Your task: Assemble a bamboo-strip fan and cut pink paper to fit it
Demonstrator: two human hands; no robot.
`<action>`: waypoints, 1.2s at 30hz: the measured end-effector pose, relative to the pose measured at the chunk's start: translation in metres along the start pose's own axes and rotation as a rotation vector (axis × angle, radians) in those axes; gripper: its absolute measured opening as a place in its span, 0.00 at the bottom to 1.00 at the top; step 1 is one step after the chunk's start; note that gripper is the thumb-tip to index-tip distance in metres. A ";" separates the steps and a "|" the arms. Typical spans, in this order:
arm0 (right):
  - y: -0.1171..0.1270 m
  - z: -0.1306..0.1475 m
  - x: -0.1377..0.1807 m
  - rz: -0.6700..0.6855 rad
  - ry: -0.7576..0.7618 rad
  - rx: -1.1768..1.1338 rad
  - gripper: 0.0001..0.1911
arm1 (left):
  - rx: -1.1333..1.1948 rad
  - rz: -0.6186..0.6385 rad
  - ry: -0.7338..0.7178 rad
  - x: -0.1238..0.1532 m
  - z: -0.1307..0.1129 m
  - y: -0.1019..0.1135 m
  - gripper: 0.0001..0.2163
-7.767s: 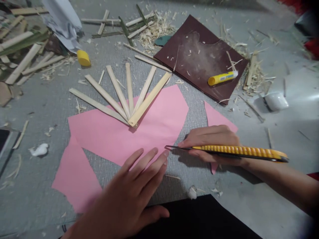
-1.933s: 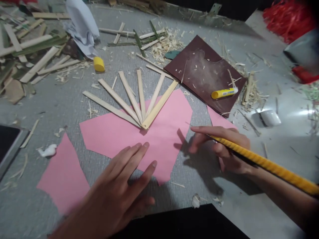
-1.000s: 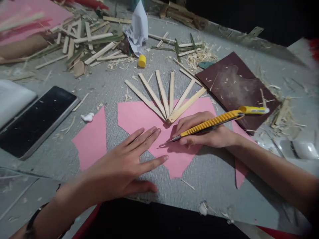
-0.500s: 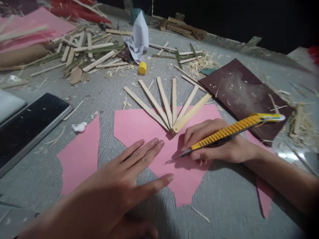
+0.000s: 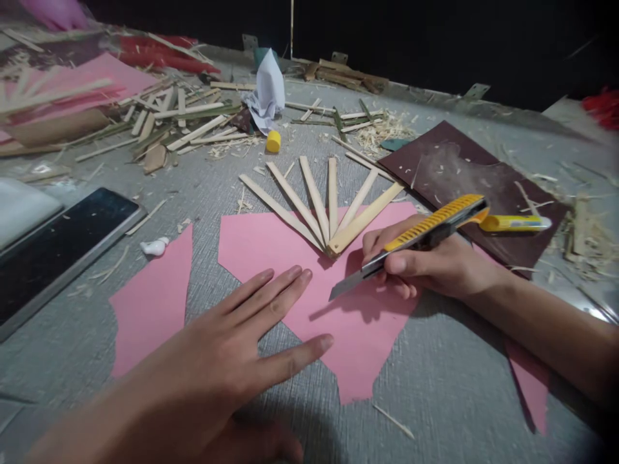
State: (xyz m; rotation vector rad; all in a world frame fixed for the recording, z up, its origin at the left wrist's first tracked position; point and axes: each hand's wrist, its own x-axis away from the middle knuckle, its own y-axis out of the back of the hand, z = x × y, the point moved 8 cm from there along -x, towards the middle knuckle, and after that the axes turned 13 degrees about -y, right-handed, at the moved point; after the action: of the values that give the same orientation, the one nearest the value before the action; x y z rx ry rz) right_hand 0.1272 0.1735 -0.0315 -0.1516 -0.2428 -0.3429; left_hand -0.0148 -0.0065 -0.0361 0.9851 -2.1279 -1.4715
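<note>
A pink paper sheet [image 5: 358,348] with cut edges lies on the grey table. Bamboo strips [image 5: 314,203], joined at one end, fan out over its upper part. My left hand [image 5: 261,328] rests flat with fingers spread, its fingertips on the paper's left side. In my right hand [image 5: 416,261] is a yellow utility knife [image 5: 432,222], its blade out and raised just above the paper, casting a shadow. Beyond that hand a yellow glue stick or marker [image 5: 515,223] lies on a dark brown board [image 5: 454,151]. Pink offcuts [image 5: 152,306] lie on both sides.
On the left a phone [image 5: 62,248] lies beside a white earbud [image 5: 155,247]. Loose bamboo strips [image 5: 193,132], crumpled white paper [image 5: 267,90] and a yellow cap [image 5: 273,141] are at the back. Shavings [image 5: 597,251] litter the right side.
My right hand has lifted and turned the knife, so its blade is off the paper and its flat side shows. My left hand has hardly moved. The view has tilted slightly.
</note>
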 end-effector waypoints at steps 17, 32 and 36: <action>-0.001 0.008 0.005 -0.072 0.011 -0.051 0.21 | 0.101 -0.045 0.050 0.005 0.003 -0.002 0.38; -0.016 -0.007 0.004 0.065 -0.153 -0.067 0.12 | 0.159 -0.109 0.024 0.005 0.007 -0.003 0.36; -0.023 -0.004 0.003 0.080 -0.147 -0.052 0.13 | 0.160 -0.073 -0.005 0.004 0.008 -0.007 0.39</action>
State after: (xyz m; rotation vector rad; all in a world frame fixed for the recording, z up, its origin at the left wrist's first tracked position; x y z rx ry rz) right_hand 0.1232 0.1509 -0.0318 -0.2378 -0.3725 -0.2591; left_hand -0.0204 -0.0057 -0.0464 1.1273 -2.2637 -1.3535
